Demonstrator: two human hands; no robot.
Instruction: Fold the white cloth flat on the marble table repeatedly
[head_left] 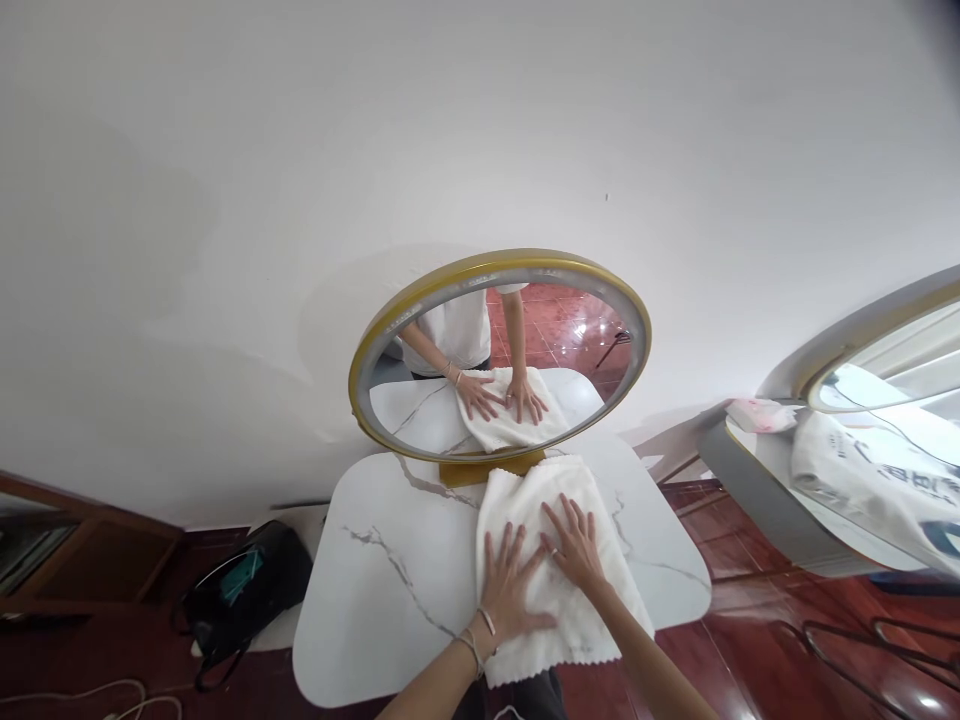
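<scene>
A white cloth with scalloped edges lies spread on a white marble-patterned table, its near end reaching the table's front edge. My left hand rests flat on the cloth's left part, fingers spread, with bracelets at the wrist. To its right, my right hand lies palm down on the cloth, fingers apart and a ring on one finger. The two hands are close together. Neither holds anything.
Behind the cloth stands an oval gold-framed mirror on a gold base. A black bag is at the lower left. At right, another table bears a printed white cloth, a pink-and-white packet and a second mirror.
</scene>
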